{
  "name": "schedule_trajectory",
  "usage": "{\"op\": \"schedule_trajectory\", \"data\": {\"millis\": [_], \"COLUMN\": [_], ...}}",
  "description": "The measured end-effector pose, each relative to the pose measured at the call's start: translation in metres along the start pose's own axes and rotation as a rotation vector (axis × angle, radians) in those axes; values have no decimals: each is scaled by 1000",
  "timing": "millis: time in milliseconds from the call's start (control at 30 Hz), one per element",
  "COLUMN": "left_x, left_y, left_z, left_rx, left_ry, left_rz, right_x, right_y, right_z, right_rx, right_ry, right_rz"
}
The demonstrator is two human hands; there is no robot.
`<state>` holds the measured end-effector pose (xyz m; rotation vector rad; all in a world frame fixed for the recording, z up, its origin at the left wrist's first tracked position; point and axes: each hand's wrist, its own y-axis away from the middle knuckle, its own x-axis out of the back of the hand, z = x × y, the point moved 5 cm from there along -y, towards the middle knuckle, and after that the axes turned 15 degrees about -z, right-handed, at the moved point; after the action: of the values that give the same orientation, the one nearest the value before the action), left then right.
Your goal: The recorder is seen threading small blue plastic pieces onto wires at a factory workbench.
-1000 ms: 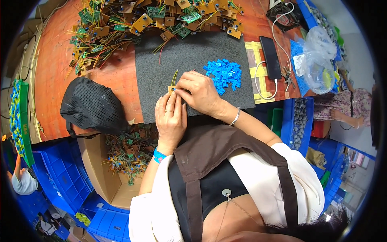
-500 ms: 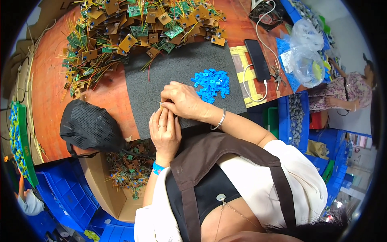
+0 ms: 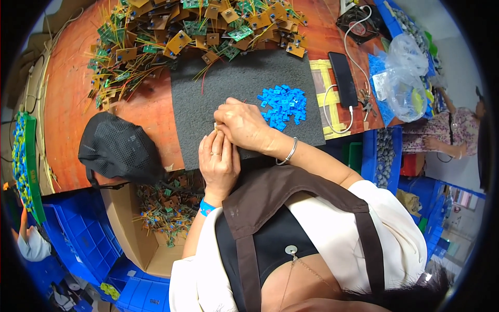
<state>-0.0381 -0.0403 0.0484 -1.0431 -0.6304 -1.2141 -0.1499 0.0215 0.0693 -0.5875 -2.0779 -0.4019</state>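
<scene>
**Two hands pinched together over a grey mat**

Nearest to us, we see a brown apron over a white top, and both forearms reaching forward to the table edge. Our left hand (image 3: pixel 219 162) wears a ring and a blue wristband; its fingers are curled and closed, pressed up against the right hand. Our right hand (image 3: pixel 244 125), with a thin bracelet on the wrist, is closed too, fingertips pinched together with the left around a small pale part (image 3: pixel 215 126) that is mostly hidden between them. We cannot tell exactly what the part is. Both hands rest over the near edge of a dark grey foam mat (image 3: pixel 208 93) lying on the orange-brown table (image 3: pixel 67 104).

Just beside the right hand, on the mat, lies a heap of small blue plastic pieces (image 3: pixel 283 105). To our left, at the table's near edge, sits a black mesh cap (image 3: pixel 117 148). Below the table edge, a cardboard box (image 3: pixel 161 208) holds a tangle of small circuit boards with wires, and blue crates (image 3: pixel 78 234) stand beside it.

Farther off, beyond the mat, a large pile of circuit boards with yellow wires (image 3: pixel 171 36) spreads across the table. To the right lie a black phone (image 3: pixel 343 78) with a white cable, and a clear plastic bag (image 3: pixel 405 78). At the far right another person (image 3: pixel 447 135) sits in patterned clothing.
</scene>
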Motion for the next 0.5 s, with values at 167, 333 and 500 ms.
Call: {"op": "schedule_trajectory", "data": {"millis": [167, 333, 500], "left_x": [-1, 1, 4], "left_y": [2, 1, 2], "left_z": [-1, 1, 1], "left_rx": [9, 14, -5], "left_ry": [-9, 10, 9], "left_rz": [14, 3, 2], "right_x": [-1, 1, 1], "right_y": [2, 8, 9], "right_z": [3, 6, 8], "right_rx": [25, 36, 25], "right_ry": [-40, -81, -140], "right_rz": [29, 71, 57]}}
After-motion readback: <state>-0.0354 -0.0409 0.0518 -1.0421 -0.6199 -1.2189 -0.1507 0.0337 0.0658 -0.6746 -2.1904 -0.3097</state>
